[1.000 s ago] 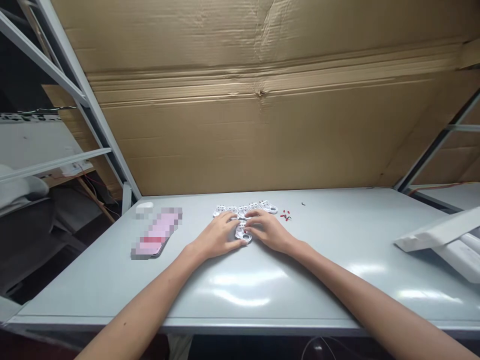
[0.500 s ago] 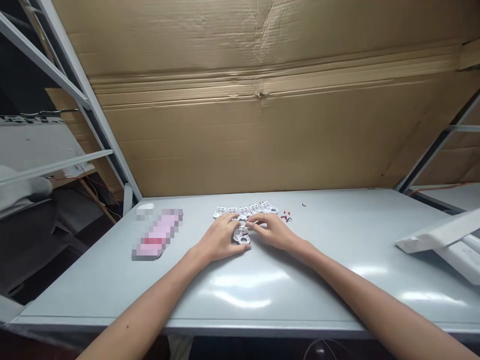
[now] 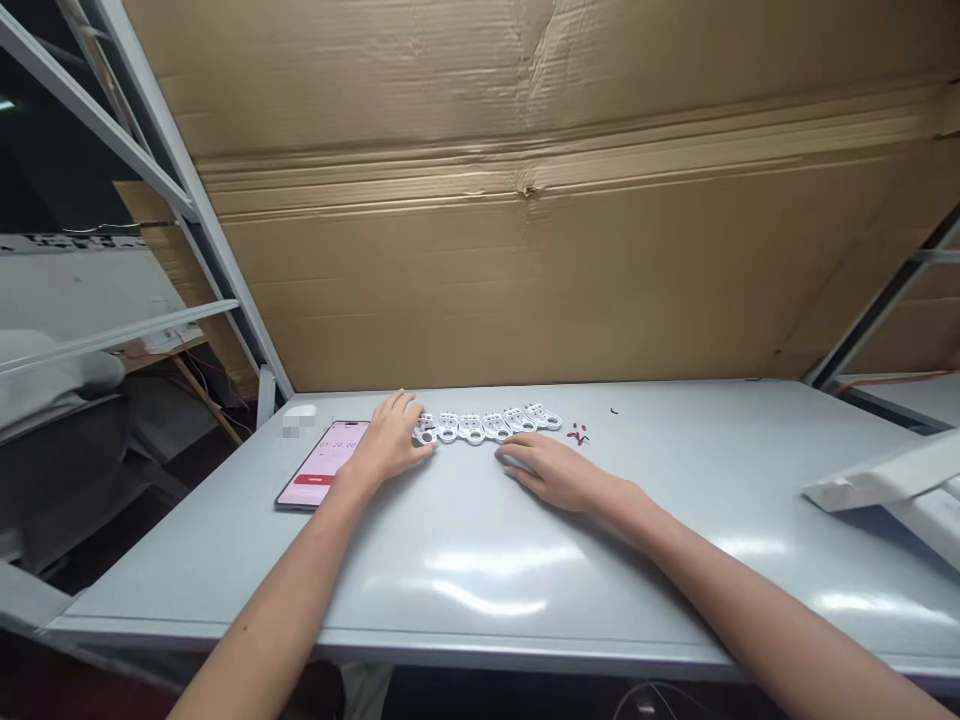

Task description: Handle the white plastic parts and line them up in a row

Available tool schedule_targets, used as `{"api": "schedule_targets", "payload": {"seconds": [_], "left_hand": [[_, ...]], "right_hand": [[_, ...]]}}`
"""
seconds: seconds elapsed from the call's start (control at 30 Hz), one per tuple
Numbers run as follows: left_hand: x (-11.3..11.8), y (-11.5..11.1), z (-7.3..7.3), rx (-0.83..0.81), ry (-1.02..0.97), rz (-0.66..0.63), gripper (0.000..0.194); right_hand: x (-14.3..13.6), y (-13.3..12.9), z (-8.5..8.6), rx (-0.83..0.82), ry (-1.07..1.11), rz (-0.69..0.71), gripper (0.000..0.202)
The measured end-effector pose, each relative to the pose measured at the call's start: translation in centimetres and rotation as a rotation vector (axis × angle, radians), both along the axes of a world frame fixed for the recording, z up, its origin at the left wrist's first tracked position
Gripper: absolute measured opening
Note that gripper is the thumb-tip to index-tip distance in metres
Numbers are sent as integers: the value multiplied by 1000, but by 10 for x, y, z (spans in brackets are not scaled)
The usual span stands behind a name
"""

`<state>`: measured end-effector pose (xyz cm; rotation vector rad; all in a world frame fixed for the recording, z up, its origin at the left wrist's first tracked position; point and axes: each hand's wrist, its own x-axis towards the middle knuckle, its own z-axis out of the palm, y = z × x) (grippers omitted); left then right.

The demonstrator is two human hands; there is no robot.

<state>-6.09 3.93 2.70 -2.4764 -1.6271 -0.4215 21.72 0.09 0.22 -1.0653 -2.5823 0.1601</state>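
Several white parts with round holes form a curved row [image 3: 471, 429] on the grey table [image 3: 465, 560]. At the row's left end, my left hand [image 3: 388, 437] has its thumb and fingers around the leftmost white part [image 3: 425, 430], which lies on the table. My right hand [image 3: 551, 470] rests on the table just below the row's right half, fingers spread a little and nothing seen in them. Small red and black pieces [image 3: 578, 433] lie scattered beyond the row's right end.
A phone [image 3: 322, 465] with a pink screen lies left of my left hand, a small white object [image 3: 301, 412] behind it. White foam-like pieces [image 3: 892, 475] sit at the right. A cardboard sheet [image 3: 525, 280] stands behind, between metal frame posts [image 3: 202, 210].
My left hand has moved left and away from me, bringing the white part from the middle to the row's left end. My right hand has let go of it and lies lower, its fingers looser.
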Motion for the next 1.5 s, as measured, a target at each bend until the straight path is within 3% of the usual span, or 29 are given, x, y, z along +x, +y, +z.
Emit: {"api": "schedule_targets", "payload": {"seconds": [0.17, 0.37, 0.53, 0.63, 0.73, 1.03, 1.33, 1.5], "left_hand": [[-1, -3, 2, -128, 85, 50, 28], [-4, 6, -13, -209, 89, 81, 43], [-5, 9, -18, -191, 18, 54, 58], [1, 8, -19, -143, -39, -22, 66], [6, 9, -21, -107, -81, -103, 65], [6, 17, -32, -172, -101, -179, 53], [8, 19, -34, -165, -113, -160, 57], [6, 20, -34, -193, -150, -207, 50]], "right_hand": [[0, -4, 5, -24, -3, -6, 27], [6, -7, 17, -111, 35, -52, 24], [28, 7, 21, -47, 78, -373, 24], [44, 16, 22, -29, -106, -602, 26], [55, 19, 21, -84, -238, -711, 24], [59, 20, 17, -151, -174, -645, 22], [57, 23, 13, -135, -156, -642, 24], [57, 23, 13, -118, -145, -613, 24]]}}
